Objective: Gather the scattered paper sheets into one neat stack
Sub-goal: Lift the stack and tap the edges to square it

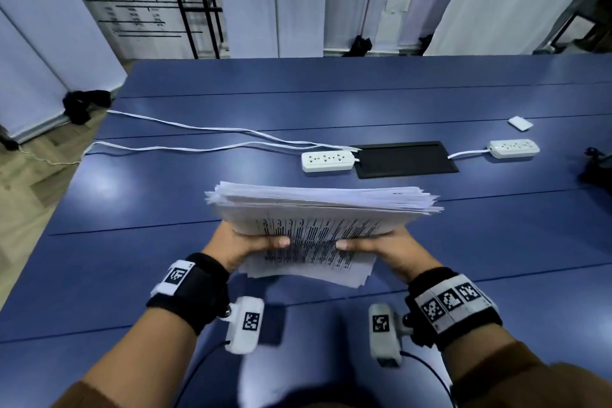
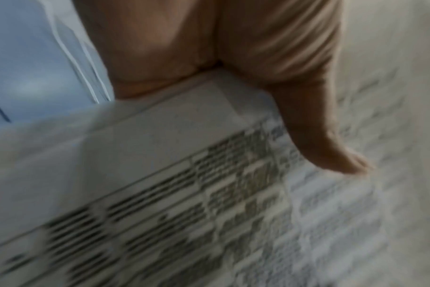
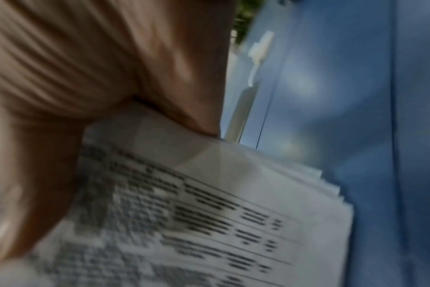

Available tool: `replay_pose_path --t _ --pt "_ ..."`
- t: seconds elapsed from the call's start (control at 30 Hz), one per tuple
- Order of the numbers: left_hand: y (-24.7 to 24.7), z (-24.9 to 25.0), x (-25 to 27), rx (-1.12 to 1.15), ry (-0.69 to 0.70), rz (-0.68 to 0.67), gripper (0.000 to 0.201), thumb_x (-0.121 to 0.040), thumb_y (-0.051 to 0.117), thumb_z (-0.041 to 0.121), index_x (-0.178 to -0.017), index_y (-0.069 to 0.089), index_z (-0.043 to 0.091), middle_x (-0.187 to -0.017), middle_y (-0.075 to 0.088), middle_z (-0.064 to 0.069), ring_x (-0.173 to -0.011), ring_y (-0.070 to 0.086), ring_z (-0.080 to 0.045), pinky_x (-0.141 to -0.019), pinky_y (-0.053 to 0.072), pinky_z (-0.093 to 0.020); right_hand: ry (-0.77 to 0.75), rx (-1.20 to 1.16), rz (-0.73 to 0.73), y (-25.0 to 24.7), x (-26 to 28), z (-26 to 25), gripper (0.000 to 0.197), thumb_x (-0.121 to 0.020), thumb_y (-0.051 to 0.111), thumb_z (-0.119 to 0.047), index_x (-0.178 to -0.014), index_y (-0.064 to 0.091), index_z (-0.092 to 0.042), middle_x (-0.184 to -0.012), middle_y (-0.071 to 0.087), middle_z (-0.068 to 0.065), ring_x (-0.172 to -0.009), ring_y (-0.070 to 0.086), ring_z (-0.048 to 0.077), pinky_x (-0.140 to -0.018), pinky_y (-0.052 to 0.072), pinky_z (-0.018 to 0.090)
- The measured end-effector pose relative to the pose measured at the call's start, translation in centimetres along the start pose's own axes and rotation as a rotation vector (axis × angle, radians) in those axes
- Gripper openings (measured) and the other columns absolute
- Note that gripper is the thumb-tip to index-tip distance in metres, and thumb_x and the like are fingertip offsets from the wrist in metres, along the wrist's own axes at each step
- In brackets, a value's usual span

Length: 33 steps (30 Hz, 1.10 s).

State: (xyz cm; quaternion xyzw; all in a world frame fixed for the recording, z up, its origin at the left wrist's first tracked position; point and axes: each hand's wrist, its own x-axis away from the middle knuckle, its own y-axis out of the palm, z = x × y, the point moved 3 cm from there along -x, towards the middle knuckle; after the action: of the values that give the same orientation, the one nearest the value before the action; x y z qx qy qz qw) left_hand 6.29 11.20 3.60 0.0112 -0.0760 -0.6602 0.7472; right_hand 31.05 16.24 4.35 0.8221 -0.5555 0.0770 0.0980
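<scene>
Both hands grip paper stack [image 1: 318, 219], seemingly off table [image 1: 165, 258]

a thick stack of paper sheets [image 1: 318, 219] is held above the blue surface [image 1: 165, 209], tipped so its printed top page faces the person. the white sheets carry rows of black text. the far edges are ragged and fanned, not squared, and some lower sheets stick out unevenly.

Fingers of my left hand [image 1: 246, 247] and right hand [image 1: 384, 250]: hidden beneath the paper stack [image 1: 318, 219]; only thumbs show. Print on the sheets: unreadable. Both wrist views: motion-blurred. Dark object [image 1: 597, 169] at table's right: cut off.
</scene>
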Motion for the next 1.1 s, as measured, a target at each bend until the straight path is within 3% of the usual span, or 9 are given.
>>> replay_pose_path --t 0.17,0.27,0.37,0.47,0.6,0.7,0.87,1.0,1.1 --pt "-0.7 2.2 -1.2 0.013 0.031 -0.018 0.061 -0.035 0.097 0.032 -0.092 0.076 0.021 -0.099 0.075 -0.003 -0.096 0.07 -0.016 -0.08 0.055 -0.025 -0.05 -0.031 -0.001 -0.8 -0.8 -1.5 0.049 -0.06 0.077 0.016 -0.102 0.066 -0.008 -0.098 0.076 0.006 -0.096 0.071 0.022 -0.077 0.058 0.029" --pt "0.6 2.5 -1.0 -0.018 0.062 0.014 0.052 -0.056 0.086 -0.002 -0.101 0.068 0.015 -0.098 0.075 0.002 -0.095 0.07 -0.012 -0.079 0.055 -0.022 -0.058 -0.005 0.003 0.1 -1.1 -1.3 0.053 -0.064 0.078 0.016 -0.11 0.064 -0.005 -0.104 0.074 0.008 -0.1 0.07 0.022 -0.079 0.057 0.028" --pt "2.0 4.2 -0.4 -0.035 0.141 0.151 0.03 -0.069 0.078 0.003 -0.094 0.067 0.015 -0.087 0.076 0.009 -0.086 0.071 -0.005 -0.083 0.056 -0.023 -0.077 -0.067 0.126 0.9 -1.7 -1.1 0.062 -0.062 0.09 -0.012 -0.117 0.061 -0.007 -0.111 0.072 0.009 -0.108 0.067 0.029 -0.093 0.053 0.045" --pt "2.4 6.0 -0.1 -0.026 0.261 0.225 0.019 -0.079 0.07 0.001 -0.096 0.065 0.008 -0.072 0.072 0.022 -0.074 0.067 0.008 -0.072 0.051 -0.008 -0.16 -0.091 0.262 1.2 -1.6 -2.3 0.084 -0.053 0.095 -0.04 -0.119 0.058 -0.004 -0.113 0.072 0.008 -0.106 0.068 0.025 -0.096 0.052 0.048" --pt "1.5 7.2 0.2 -0.002 0.34 0.184 0.031 -0.071 0.075 0.0 -0.096 0.07 0.017 -0.09 0.075 0.012 -0.09 0.07 -0.004 -0.078 0.052 -0.016 -0.268 -0.126 0.228 1.4 -0.5 -4.6 0.038 -0.069 0.082 -0.002 -0.104 0.066 -0.002 -0.097 0.076 0.004 -0.091 0.073 0.017 -0.08 0.058 0.031" --pt "0.7 6.7 -0.1 0.018 0.289 0.089 0.038 -0.053 0.086 0.004 -0.089 0.077 0.015 -0.094 0.076 0.001 -0.09 0.071 -0.012 -0.079 0.054 -0.021 -0.318 -0.136 0.114 1.6 0.1 -5.5 0.034 -0.068 0.072 0.018 -0.096 0.068 -0.002 -0.087 0.076 0.002 -0.081 0.072 0.015 -0.07 0.058 0.025" --pt "1.7 7.6 -0.2 0.091 0.334 0.103 0.046 -0.056 0.084 -0.001 -0.099 0.071 0.009 -0.1 0.075 -0.006 -0.095 0.071 -0.021 -0.083 0.054 -0.029 -0.354 -0.214 0.153 1.8 0.2 -6.8 0.032 -0.059 0.08 0.005 -0.085 0.076 -0.013 -0.096 0.076 0.01 -0.092 0.072 0.027 -0.083 0.058 0.042" --pt "1.1 8.7 -0.3 0.073 0.38 0.069 0.042 -0.056 0.078 -0.002 -0.096 0.069 0.008 -0.091 0.076 0.003 -0.086 0.071 -0.012 -0.079 0.055 -0.025 -0.408 -0.181 0.117 1.3 0.9 -8.0 0.033 -0.06 0.077 0.008 -0.086 0.073 -0.013 -0.088 0.077 0.001 -0.082 0.073 0.015 -0.072 0.058 0.027" --pt "1.2 8.1 -0.2 0.009 0.372 0.095 0.047 -0.053 0.083 0.009 -0.095 0.062 0.011 -0.083 0.074 0.01 -0.079 0.068 -0.005 -0.073 0.052 -0.018 -0.355 -0.145 0.131 1.3 1.0 -7.0 0.036 -0.066 0.075 0.013 -0.094 0.07 -0.009 -0.089 0.077 0.001 -0.082 0.073 0.014 -0.07 0.058 0.025"
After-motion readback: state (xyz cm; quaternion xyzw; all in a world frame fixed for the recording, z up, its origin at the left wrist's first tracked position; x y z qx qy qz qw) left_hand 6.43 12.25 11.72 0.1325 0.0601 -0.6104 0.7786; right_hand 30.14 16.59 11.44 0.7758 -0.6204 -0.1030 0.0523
